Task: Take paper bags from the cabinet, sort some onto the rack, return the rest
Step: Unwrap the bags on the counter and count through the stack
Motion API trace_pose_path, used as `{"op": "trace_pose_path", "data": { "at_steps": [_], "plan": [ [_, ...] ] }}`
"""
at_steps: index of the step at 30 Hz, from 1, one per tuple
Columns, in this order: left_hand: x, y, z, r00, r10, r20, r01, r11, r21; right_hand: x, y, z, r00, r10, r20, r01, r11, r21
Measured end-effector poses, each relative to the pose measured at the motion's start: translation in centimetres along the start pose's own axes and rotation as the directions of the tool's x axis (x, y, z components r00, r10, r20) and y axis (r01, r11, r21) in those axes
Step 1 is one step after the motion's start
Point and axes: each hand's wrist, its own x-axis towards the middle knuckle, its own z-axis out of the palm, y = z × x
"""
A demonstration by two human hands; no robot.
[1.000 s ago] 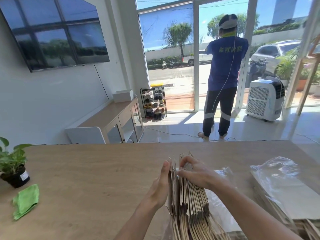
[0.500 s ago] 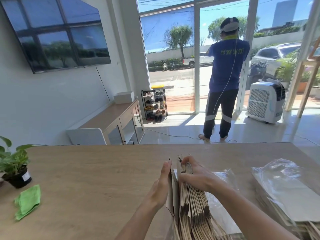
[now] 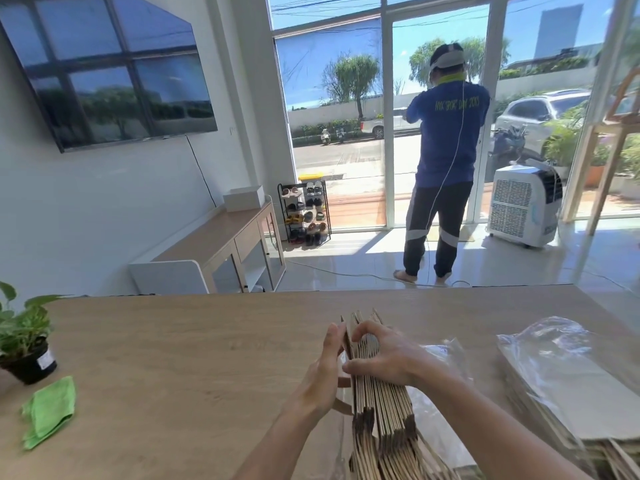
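A thick stack of folded brown paper bags (image 3: pixel 384 410) stands on edge on the wooden table (image 3: pixel 180 348), on top of a clear plastic wrapper. My left hand (image 3: pixel 323 372) presses flat against the stack's left face, fingers straight. My right hand (image 3: pixel 384 358) lies over the top edges, fingers curled into the bags and parting them near the far end. A second pile of flat bags in clear plastic (image 3: pixel 568 386) lies at the right. The low wooden cabinet (image 3: pixel 221 247) stands by the left wall. I cannot tell which rack the task means.
A potted plant (image 3: pixel 24 337) and a green cloth (image 3: pixel 48 410) sit at the table's left edge. A person in a blue shirt (image 3: pixel 446 161) stands at the glass doors, back turned, with a cable trailing. A shoe rack (image 3: pixel 304 213) and a white cooler unit (image 3: pixel 523 206) stand by the doors.
My right hand has slid nearer along the top of the stack, fingers digging in between the bags. The left hand stays pressed on the side. The view has shifted slightly.
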Motion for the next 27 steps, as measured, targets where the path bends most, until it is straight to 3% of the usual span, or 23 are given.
{"op": "trace_pose_path", "data": {
  "at_steps": [7, 11, 14, 17, 23, 27],
  "plan": [
    [-0.1, -0.1, -0.4, 1.000, 0.017, 0.005, -0.017, 0.999, 0.037, -0.6, 0.2, 0.2, 0.998, -0.001, -0.066, 0.010, 0.990, 0.139],
    [0.6, -1.4, -1.4, 0.991, 0.116, 0.072, -0.134, 0.923, 0.361, -0.6, 0.5, 0.7, 0.985, 0.050, -0.164, -0.006, 0.966, 0.258],
    [1.4, -1.7, -2.0, 0.966, 0.208, 0.152, -0.257, 0.759, 0.598, -0.9, 0.4, 0.8, 0.961, 0.143, -0.238, -0.030, 0.905, 0.424],
    [1.8, -0.3, -2.2, 0.922, 0.308, 0.235, -0.378, 0.581, 0.721, -0.8, 0.8, 1.0, 0.938, 0.232, -0.258, -0.054, 0.832, 0.553],
    [1.0, 3.6, -1.7, 0.902, 0.211, 0.376, -0.410, 0.152, 0.899, -1.0, 2.5, 2.1, 0.923, 0.286, -0.256, -0.063, 0.770, 0.635],
    [1.6, 4.9, -1.2, 0.819, 0.116, 0.563, -0.529, -0.228, 0.817, -1.8, 4.1, 2.5, 0.959, 0.193, -0.206, -0.024, 0.783, 0.621]
  ]
}}
